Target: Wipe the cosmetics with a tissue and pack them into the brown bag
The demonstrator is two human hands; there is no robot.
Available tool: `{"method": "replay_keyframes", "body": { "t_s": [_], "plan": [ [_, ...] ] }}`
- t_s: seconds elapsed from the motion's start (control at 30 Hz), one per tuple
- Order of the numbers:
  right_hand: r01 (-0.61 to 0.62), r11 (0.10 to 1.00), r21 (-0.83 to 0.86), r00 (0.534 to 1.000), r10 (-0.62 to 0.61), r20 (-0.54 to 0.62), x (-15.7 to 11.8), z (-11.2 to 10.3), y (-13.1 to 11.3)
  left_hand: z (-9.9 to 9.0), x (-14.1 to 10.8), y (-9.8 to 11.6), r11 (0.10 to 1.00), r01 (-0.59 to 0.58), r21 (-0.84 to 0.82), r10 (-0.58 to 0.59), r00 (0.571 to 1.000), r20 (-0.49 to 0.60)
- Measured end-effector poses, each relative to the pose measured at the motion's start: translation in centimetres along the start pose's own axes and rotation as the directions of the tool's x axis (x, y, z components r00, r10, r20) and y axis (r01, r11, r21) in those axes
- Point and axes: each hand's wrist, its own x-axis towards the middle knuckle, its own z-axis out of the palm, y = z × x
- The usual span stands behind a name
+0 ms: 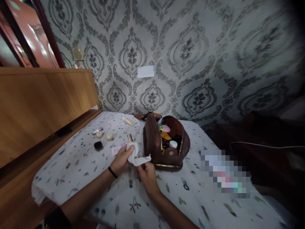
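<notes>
one white cloth (138, 161) is up just beside the brown bag (151, 140): your left hand (120, 160) pinches it; your right hand (147, 177) meets its lower edge, grip unclear. keep its folds smooth, fingertips light. pink print on the packet (115, 150) is unreadable.

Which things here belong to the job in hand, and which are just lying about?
In hand:
White cloth, gripped by the left hand, right hand at its edge

Lying about, apparently:
Open brown bag, though possibly needed
Dark round container
Pale tube
</notes>
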Motion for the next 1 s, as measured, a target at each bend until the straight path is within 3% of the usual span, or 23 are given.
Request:
{"method": "replay_keyframes", "body": {
  "t_s": [0.1,0.17,0.3,0.5,0.67,0.83,0.93,1.0],
  "plan": [
    [0.089,0.99,-0.108,0.996,-0.089,0.007,-0.4,-0.1,-0.5,-0.1,1.2,0.8,0.996,-0.059,-0.064,0.051,0.99,-0.133],
    [0.126,0.981,-0.146,0.992,-0.125,0.02,-0.7,-0.1,-0.9,-0.1,1.7,1.2,0.994,-0.057,-0.089,0.045,0.989,-0.14],
    [0.086,0.995,-0.053,0.995,-0.083,0.049,-0.5,0.0,-1.0,0.4,1.7,0.6,0.992,-0.017,-0.129,0.007,0.997,-0.08],
    [0.004,0.985,0.174,1.0,-0.007,0.017,0.6,0.1,0.0,0.7,0.3,-1.4,0.991,0.102,-0.081,-0.094,0.99,0.103],
    [-0.206,0.866,0.455,0.973,0.134,0.186,0.8,0.1,-0.2,-0.7,0.9,-1.2,0.985,0.122,-0.125,-0.103,0.984,0.148],
    [-0.38,0.747,0.546,0.924,0.284,0.256,0.7,0.1,-0.7,-1.4,1.1,-1.2,0.983,0.102,-0.156,-0.086,0.991,0.102],
    [-0.343,0.805,0.484,0.939,0.279,0.201,0.7,0.1,-0.8,-1.4,1.3,-1.0,0.978,0.077,-0.193,-0.07,0.997,0.046],
    [-0.233,0.893,0.386,0.972,0.196,0.133,0.6,0.0,-0.8,-1.5,1.7,-0.8,0.973,0.043,-0.226,-0.048,0.999,-0.017]
  ]
}}
